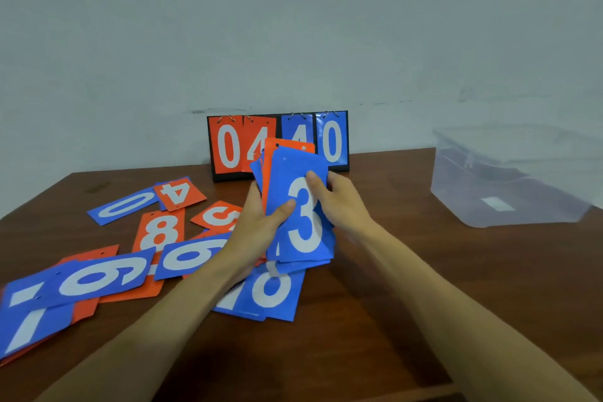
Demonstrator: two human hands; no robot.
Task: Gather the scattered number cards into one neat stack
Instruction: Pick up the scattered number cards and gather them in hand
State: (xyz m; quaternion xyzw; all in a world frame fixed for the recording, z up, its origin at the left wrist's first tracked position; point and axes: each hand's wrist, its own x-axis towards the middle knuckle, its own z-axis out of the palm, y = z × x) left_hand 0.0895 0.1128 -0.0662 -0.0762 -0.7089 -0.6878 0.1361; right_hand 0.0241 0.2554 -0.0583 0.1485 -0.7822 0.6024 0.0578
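Note:
I hold a loose stack of cards [295, 173] above the table, blue and orange mixed, with a blue 3 on top. My left hand [257, 228] grips its left edge, thumb across the face. My right hand [339, 202] holds the right edge, thumb on top of the 3. The edges of the held cards are not aligned. On the table to the left lie scattered cards: a blue 0 [125, 206], an orange 4 [177, 194], an orange 8 [160, 232], an orange 5 [217, 215], two blue 6 cards [98, 277], a blue 7 [29, 320]. A blue 8 [270, 294] lies under the stack.
A black flip scoreboard [228, 147] showing 04 and 40 stands at the back of the brown table [391, 271], against the wall. A clear plastic box [502, 183] with a lid sits at the right back corner.

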